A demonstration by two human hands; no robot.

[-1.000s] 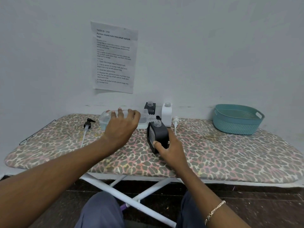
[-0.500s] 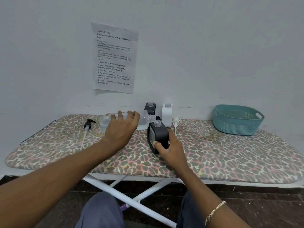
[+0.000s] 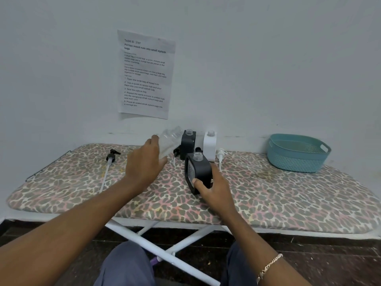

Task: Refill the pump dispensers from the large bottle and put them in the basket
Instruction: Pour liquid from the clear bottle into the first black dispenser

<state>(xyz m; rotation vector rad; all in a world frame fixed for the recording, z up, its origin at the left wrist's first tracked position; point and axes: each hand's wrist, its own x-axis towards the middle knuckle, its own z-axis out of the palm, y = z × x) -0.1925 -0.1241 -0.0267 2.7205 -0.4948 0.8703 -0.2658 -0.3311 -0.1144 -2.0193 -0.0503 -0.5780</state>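
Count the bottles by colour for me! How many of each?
Black: 2, the front black bottle and the back black bottle
White: 1, the white bottle
Clear: 1, the clear bottle
Total: 4

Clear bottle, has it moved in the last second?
Yes. The left hand has swung the clear bottle from level to tilted up, its top end now beside the rear black dispenser.

"The large bottle (image 3: 170, 139) is looking like clear plastic, ribbed and slightly glossy."

"The black dispenser (image 3: 200, 175) is showing a matt plastic shell, and the white dispenser (image 3: 209, 147) is looking smooth."

"The board cover (image 3: 268, 193) is reading as printed cloth, the basket (image 3: 296, 161) as perforated plastic, and the sheet (image 3: 146, 75) on the wall as plain paper."
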